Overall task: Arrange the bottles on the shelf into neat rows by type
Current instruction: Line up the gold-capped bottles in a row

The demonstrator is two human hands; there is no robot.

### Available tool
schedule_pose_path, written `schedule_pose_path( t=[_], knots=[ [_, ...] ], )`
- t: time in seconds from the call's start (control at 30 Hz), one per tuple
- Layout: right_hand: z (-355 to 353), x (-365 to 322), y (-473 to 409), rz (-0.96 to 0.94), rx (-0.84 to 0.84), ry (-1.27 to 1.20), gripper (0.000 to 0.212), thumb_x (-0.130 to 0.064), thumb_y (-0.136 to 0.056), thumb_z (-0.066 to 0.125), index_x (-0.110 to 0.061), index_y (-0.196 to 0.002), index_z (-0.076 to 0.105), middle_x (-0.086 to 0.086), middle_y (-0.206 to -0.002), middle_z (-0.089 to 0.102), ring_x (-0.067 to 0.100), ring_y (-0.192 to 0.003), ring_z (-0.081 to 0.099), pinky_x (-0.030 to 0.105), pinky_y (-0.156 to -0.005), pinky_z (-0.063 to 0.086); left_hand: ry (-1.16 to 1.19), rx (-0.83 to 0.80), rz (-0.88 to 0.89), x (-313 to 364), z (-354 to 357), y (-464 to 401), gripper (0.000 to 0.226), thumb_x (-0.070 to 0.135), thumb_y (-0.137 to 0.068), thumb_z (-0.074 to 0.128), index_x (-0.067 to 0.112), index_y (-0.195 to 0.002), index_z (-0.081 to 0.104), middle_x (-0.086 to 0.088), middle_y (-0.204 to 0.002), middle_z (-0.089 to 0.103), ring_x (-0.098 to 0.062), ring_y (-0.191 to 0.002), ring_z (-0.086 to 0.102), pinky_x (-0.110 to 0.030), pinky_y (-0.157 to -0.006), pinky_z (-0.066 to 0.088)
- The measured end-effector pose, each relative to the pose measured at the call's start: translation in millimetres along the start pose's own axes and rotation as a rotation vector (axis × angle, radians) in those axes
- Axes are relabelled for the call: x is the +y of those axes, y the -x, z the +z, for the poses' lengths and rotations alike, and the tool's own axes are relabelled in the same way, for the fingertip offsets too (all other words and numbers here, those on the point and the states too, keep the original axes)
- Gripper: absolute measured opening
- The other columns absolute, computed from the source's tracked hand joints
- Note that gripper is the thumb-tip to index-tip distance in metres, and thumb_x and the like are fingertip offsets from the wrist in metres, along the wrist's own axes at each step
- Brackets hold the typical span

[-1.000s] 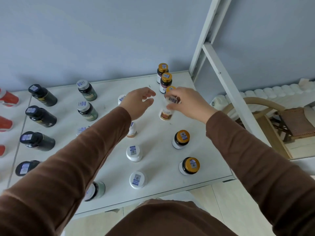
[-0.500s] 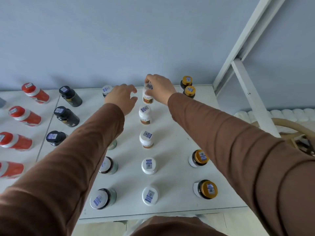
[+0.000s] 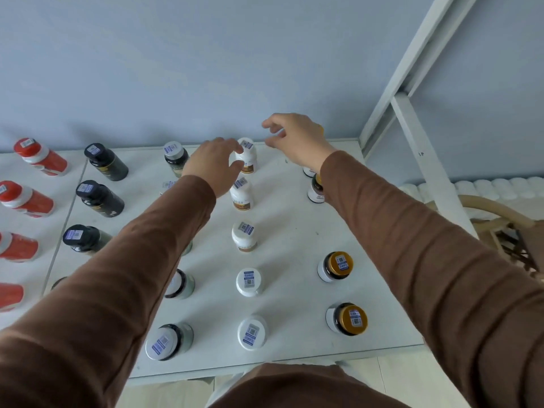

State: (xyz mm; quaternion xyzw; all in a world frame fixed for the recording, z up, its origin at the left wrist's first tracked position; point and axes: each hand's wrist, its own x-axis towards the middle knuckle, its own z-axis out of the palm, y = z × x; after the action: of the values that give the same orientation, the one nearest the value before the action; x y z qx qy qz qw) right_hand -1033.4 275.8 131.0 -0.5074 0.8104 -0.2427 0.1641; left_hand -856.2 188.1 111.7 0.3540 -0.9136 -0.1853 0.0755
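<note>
A column of white bottles runs down the middle of the white shelf (image 3: 294, 231). The rearmost white bottle (image 3: 249, 160) stands upright by the wall. My left hand (image 3: 213, 164) curls thumb and forefinger around its left side, at the cap. My right hand (image 3: 295, 139) hovers just right of that bottle with fingers spread, holding nothing. Gold-capped bottles (image 3: 337, 265) stand on the right; two more at the back are partly hidden by my right arm. White-capped green bottles (image 3: 167, 341) stand left of the white column, partly hidden by my left arm.
Black bottles (image 3: 98, 198) and red bottles (image 3: 25, 198) form columns further left. The white shelf frame (image 3: 412, 83) rises at the right rear corner. A wooden chair (image 3: 500, 225) stands beyond the shelf's right edge. The blue wall closes the back.
My right hand set the white bottle down at the back of the white column and let go, moving right. My left hand moved onto that bottle.
</note>
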Motion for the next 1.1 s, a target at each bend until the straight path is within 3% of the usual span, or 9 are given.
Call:
schedule_pose_path(
  t=[0.17, 0.37, 0.5, 0.73, 0.83, 0.9, 0.97, 1.03, 1.1],
  knots=[
    [-40, 45, 51, 0.128, 0.174, -0.057, 0.026, -0.016, -0.091, 0.057, -0.022, -0.114, 0.068, -0.004, -0.110, 0.068, 0.013, -0.098, 0.063, 0.027, -0.088, 0.047, 0.061, 0.005, 0.122, 46, 12, 15, 0.030, 0.030, -0.091, 0.053, 0.025, -0.119, 0.059, -0.002, -0.119, 0.059, -0.024, -0.112, 0.053, -0.035, -0.093, 0.043],
    [-16, 73, 83, 0.176, -0.096, 0.165, 0.042, -0.026, -0.083, 0.069, -0.023, -0.124, 0.061, 0.006, -0.116, 0.057, 0.025, -0.104, 0.056, 0.034, -0.086, 0.043, 0.035, -0.129, 0.156, 75, 43, 22, 0.031, 0.031, -0.093, 0.051, 0.023, -0.123, 0.056, -0.004, -0.120, 0.059, -0.026, -0.113, 0.054, -0.038, -0.094, 0.045],
    [-9, 78, 90, 0.133, -0.057, 0.223, 0.040, -0.020, -0.086, 0.068, -0.024, -0.124, 0.057, 0.007, -0.117, 0.058, 0.028, -0.105, 0.056, 0.031, -0.082, 0.040, 0.013, -0.192, 0.145, 79, 54, 24, 0.031, 0.033, -0.094, 0.051, 0.023, -0.123, 0.056, -0.005, -0.122, 0.059, -0.025, -0.113, 0.055, -0.039, -0.097, 0.046],
    [-16, 73, 123, 0.135, -0.268, 0.239, 0.039, -0.022, -0.083, 0.073, -0.027, -0.119, 0.057, 0.002, -0.112, 0.055, 0.025, -0.100, 0.056, 0.028, -0.076, 0.037, 0.010, -0.204, 0.152, 81, 61, 23, 0.030, 0.035, -0.094, 0.051, 0.025, -0.123, 0.056, -0.003, -0.123, 0.060, -0.023, -0.111, 0.056, -0.039, -0.095, 0.048],
    [-23, 70, 125, 0.162, -0.339, 0.189, 0.051, -0.030, -0.080, 0.077, -0.028, -0.125, 0.053, -0.001, -0.114, 0.050, 0.019, -0.100, 0.053, 0.028, -0.077, 0.037, 0.008, -0.214, 0.149, 82, 63, 21, 0.031, 0.036, -0.094, 0.051, 0.025, -0.123, 0.055, -0.003, -0.123, 0.059, -0.023, -0.112, 0.055, -0.040, -0.095, 0.048],
    [-32, 68, 115, 0.162, -0.291, 0.119, 0.058, -0.037, -0.078, 0.078, -0.026, -0.129, 0.051, -0.002, -0.120, 0.049, 0.017, -0.105, 0.051, 0.029, -0.080, 0.038, 0.014, -0.215, 0.144, 81, 64, 17, 0.031, 0.034, -0.094, 0.052, 0.024, -0.123, 0.055, -0.004, -0.122, 0.060, -0.024, -0.111, 0.055, -0.038, -0.095, 0.046],
    [-35, 68, 94, 0.142, -0.100, 0.116, 0.055, -0.038, -0.080, 0.076, -0.023, -0.127, 0.052, 0.001, -0.126, 0.051, 0.021, -0.111, 0.053, 0.030, -0.084, 0.039, 0.017, -0.212, 0.133, 82, 63, 13, 0.031, 0.032, -0.094, 0.052, 0.023, -0.123, 0.056, -0.005, -0.120, 0.060, -0.025, -0.110, 0.056, -0.038, -0.095, 0.046],
    [-29, 71, 70, 0.146, 0.055, 0.158, 0.052, -0.031, -0.084, 0.073, -0.020, -0.129, 0.050, 0.007, -0.129, 0.050, 0.025, -0.114, 0.052, 0.032, -0.089, 0.041, 0.019, -0.209, 0.120, 82, 62, 9, 0.031, 0.031, -0.093, 0.053, 0.022, -0.123, 0.056, -0.006, -0.119, 0.060, -0.026, -0.107, 0.056, -0.038, -0.094, 0.047],
    [-20, 75, 49, 0.160, 0.057, 0.215, 0.054, -0.024, -0.085, 0.071, -0.018, -0.134, 0.047, 0.011, -0.128, 0.048, 0.030, -0.113, 0.052, 0.036, -0.094, 0.044, 0.022, -0.206, 0.108, 83, 62, 6, 0.031, 0.031, -0.093, 0.053, 0.021, -0.122, 0.057, -0.006, -0.119, 0.060, -0.026, -0.106, 0.057, -0.038, -0.093, 0.047]
  ],
)
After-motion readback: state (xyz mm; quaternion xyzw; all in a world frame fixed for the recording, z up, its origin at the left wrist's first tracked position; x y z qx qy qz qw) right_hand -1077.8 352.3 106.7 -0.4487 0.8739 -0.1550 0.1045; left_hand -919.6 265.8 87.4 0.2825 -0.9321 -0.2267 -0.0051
